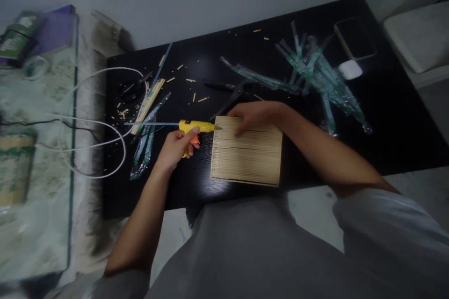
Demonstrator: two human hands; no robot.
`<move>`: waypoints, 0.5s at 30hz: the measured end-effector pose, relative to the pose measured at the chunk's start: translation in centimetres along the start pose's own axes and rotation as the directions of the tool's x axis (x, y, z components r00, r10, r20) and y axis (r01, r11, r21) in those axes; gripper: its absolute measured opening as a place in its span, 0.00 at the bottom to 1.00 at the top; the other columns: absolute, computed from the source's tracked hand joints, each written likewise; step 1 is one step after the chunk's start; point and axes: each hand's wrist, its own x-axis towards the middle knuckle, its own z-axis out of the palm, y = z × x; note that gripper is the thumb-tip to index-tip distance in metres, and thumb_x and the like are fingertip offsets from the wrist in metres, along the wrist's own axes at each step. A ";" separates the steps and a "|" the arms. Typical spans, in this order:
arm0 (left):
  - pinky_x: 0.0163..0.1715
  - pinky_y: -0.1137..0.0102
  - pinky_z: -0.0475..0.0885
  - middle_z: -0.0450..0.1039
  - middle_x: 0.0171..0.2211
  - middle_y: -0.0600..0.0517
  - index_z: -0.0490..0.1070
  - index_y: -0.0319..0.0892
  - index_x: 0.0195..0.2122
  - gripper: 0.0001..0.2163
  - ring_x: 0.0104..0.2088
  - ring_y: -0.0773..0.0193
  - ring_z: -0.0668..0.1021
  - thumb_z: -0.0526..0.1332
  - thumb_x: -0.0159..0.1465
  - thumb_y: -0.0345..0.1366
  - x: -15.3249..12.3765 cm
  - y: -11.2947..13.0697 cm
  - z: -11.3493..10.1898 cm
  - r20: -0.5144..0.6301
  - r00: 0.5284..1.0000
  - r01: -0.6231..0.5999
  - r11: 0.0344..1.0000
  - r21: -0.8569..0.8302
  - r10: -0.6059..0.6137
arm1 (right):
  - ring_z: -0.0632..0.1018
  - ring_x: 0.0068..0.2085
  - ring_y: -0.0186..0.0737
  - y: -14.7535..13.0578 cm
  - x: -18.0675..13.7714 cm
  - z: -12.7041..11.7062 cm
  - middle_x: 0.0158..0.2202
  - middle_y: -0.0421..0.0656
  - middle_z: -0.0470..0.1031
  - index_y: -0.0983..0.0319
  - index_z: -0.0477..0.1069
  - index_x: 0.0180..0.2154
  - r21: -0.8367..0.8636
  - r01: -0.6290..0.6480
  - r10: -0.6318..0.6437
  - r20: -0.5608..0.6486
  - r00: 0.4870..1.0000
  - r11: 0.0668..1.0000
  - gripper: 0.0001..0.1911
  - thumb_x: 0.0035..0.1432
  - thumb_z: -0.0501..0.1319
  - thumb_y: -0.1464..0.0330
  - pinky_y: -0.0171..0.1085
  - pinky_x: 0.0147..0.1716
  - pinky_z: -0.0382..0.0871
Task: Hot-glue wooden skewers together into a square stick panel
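Observation:
My left hand (177, 146) is closed round the handle of a yellow glue gun (196, 127), with a finger by its orange trigger. The gun's nozzle points right and touches the top left corner of a square panel of wooden sticks (247, 156) lying flat on the black table (386, 117). A glue stick juts out of the gun's back toward the left. My right hand (254, 116) lies on the panel's upper edge, fingers pressed flat on the sticks.
Black pliers (233, 93) lie just behind the panel. Empty green wrappers (315, 72) are scattered at the back right, beside a phone (354, 38) and a white case (350, 69). Loose sticks (149, 100), scissors (131, 89) and a white cord (105, 124) are at the left.

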 end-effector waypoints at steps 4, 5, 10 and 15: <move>0.16 0.74 0.56 0.67 0.11 0.53 0.76 0.39 0.20 0.23 0.12 0.72 0.65 0.62 0.68 0.49 0.7 0.5 0.1 0.000 1.000 -0.011 1.000 -0.004 0.011 | 0.83 0.47 0.49 0.0 0.1 -0.1 0.44 0.39 0.86 0.57 0.82 0.42 -0.029 -0.003 0.003 -0.012 1.000 1.000 0.20 0.46 0.75 0.59 0.40 0.47 0.74; 0.16 0.74 0.56 0.67 0.11 0.53 0.76 0.39 0.20 0.23 0.12 0.72 0.65 0.62 0.68 0.49 0.9 0.7 0.1 -0.003 1.000 -0.015 1.000 -0.005 0.015 | 0.83 0.47 0.49 0.0 0.1 -0.1 0.44 0.39 0.86 0.57 0.82 0.42 -0.035 -0.002 0.002 -0.012 1.000 0.999 0.20 0.45 0.75 0.59 0.39 0.47 0.74; 0.16 0.74 0.56 0.66 0.10 0.53 0.76 0.39 0.20 0.24 0.11 0.72 0.65 0.61 0.69 0.48 1.5 1.3 0.2 -0.005 1.000 -0.022 0.999 0.024 0.022 | 0.83 0.46 0.48 -0.1 0.1 -0.2 0.44 0.40 0.85 0.58 0.81 0.43 -0.045 -0.014 0.014 -0.004 1.000 0.999 0.22 0.46 0.75 0.58 0.39 0.45 0.74; 0.16 0.74 0.56 0.66 0.11 0.53 0.76 0.39 0.20 0.24 0.12 0.72 0.65 0.61 0.69 0.50 2.0 1.6 0.4 -0.017 0.999 -0.049 0.998 0.035 0.049 | 0.83 0.47 0.48 -0.3 -0.1 -0.1 0.44 0.40 0.86 0.58 0.81 0.43 -0.044 -0.021 0.021 -0.003 1.000 0.999 0.19 0.48 0.74 0.60 0.38 0.45 0.74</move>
